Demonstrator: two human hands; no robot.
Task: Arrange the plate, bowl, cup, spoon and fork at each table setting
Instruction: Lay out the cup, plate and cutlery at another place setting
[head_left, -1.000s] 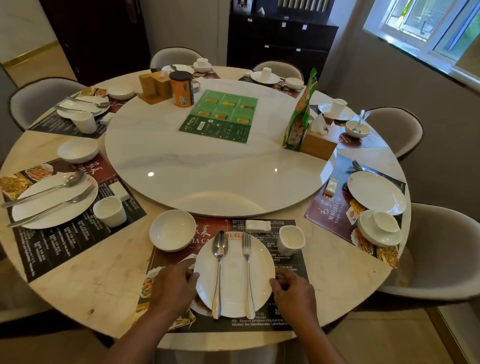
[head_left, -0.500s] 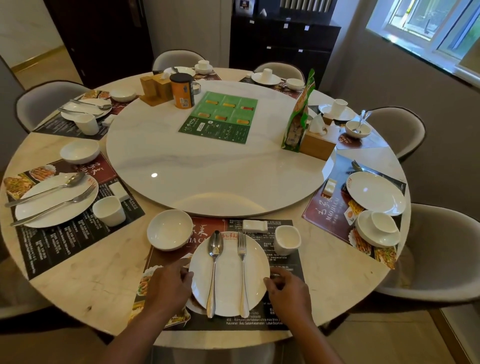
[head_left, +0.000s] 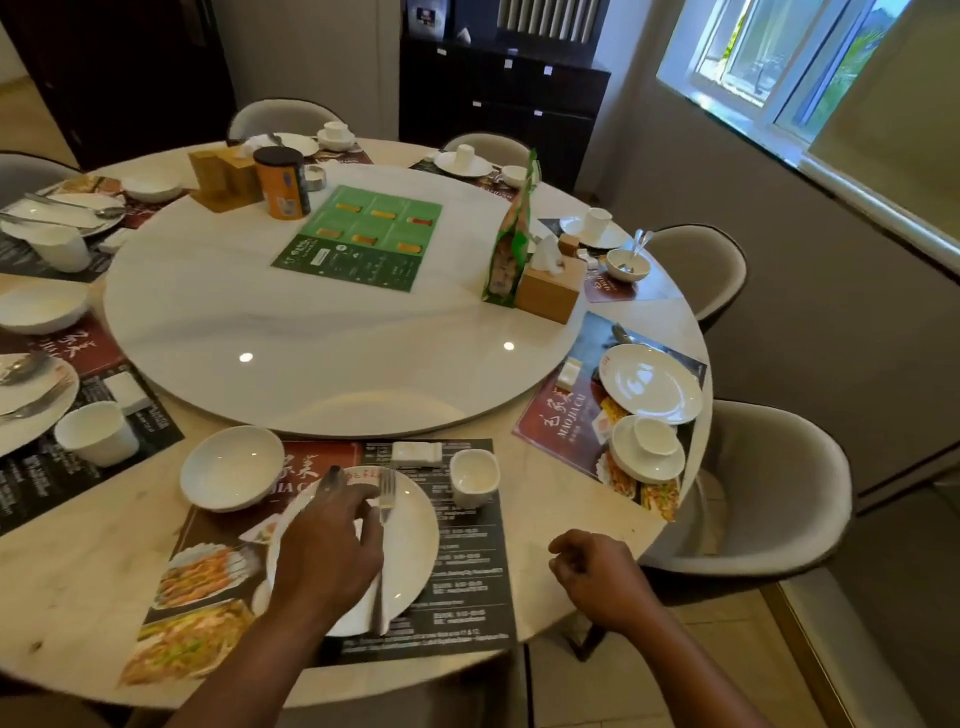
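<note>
At the near setting a white plate lies on a dark placemat. My left hand is stretched over the plate and covers the spoon, of which only the tip shows past my fingertips. The fork lies on the plate just right of my thumb. A white bowl sits to the upper left and a white cup to the upper right. My right hand hovers at the table edge, loosely curled and holding nothing. To the right, another setting has a plate and a cup standing inside a bowl.
A round marble turntable fills the table's middle with a green menu, an orange can, a green bag and a tissue box. Grey chairs ring the table. A laid setting with a cup is at left.
Both hands have let go of the plate's rim. My left hand has slid onto the plate over the spoon; my right hand has drawn off to the right. The view has swung right.
</note>
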